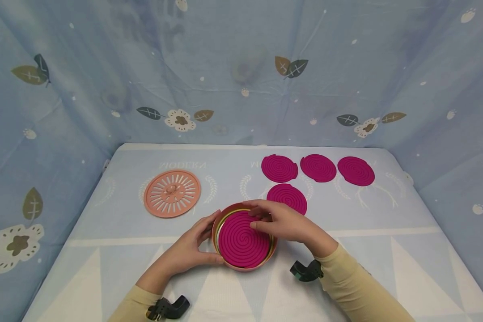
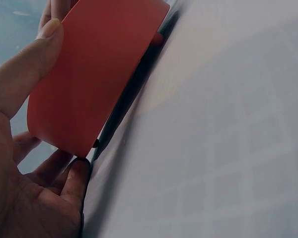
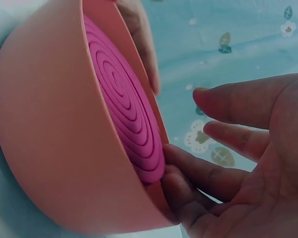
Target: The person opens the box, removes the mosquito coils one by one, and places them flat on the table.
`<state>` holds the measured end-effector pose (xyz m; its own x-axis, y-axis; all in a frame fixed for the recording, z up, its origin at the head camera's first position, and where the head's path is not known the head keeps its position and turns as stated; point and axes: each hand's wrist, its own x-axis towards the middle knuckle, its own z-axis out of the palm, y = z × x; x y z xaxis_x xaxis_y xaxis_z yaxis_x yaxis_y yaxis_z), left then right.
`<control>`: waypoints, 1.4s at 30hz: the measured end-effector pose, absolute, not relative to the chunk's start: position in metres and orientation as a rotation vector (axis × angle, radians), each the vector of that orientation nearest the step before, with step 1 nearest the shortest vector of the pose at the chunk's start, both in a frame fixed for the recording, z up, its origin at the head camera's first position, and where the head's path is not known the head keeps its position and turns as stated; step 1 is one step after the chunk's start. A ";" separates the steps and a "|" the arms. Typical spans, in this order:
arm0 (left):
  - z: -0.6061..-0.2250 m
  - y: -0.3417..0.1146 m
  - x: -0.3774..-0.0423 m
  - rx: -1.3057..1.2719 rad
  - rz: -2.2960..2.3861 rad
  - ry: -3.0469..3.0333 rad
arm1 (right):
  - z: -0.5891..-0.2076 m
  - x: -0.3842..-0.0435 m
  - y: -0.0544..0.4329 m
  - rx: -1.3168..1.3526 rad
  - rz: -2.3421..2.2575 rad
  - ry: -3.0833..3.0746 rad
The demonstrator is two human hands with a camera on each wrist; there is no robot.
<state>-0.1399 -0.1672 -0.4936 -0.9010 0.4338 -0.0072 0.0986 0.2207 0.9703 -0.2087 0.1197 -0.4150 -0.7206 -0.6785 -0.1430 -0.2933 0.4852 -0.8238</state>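
Observation:
A round salmon-pink mosquito coil holder (image 1: 274,250) sits on the table with a magenta mosquito coil (image 1: 243,243) inside it, seen from above as a flat spiral. My left hand (image 1: 187,252) grips the holder's left side, thumb at the front and fingers round the back; the left wrist view shows the thumb on its smooth wall (image 2: 94,74). Over the far right rim is my right hand (image 1: 283,220). In the right wrist view, its lower fingers (image 3: 176,186) touch the rim beside the coil (image 3: 126,109), while the thumb and another finger stand apart, pinching nothing.
A slotted salmon lid (image 1: 157,192) with a small knob lies behind and left of the holder. One loose coil (image 1: 290,196) lies just behind my right hand. Farther back is a row of coils: left (image 1: 279,168), middle (image 1: 318,168) and right (image 1: 356,171). Patterned cloth (image 1: 241,67) hangs behind.

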 end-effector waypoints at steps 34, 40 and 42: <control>-0.494 -0.167 -0.141 0.540 1.748 2.216 | -0.426 -0.205 0.145 -0.513 -1.550 1.804; -0.493 -0.167 -0.141 0.536 1.745 2.225 | -0.426 -0.200 0.147 -0.546 -1.517 1.781; -0.493 -0.167 -0.141 0.535 1.744 2.228 | -0.425 -0.197 0.146 -0.557 -1.494 1.789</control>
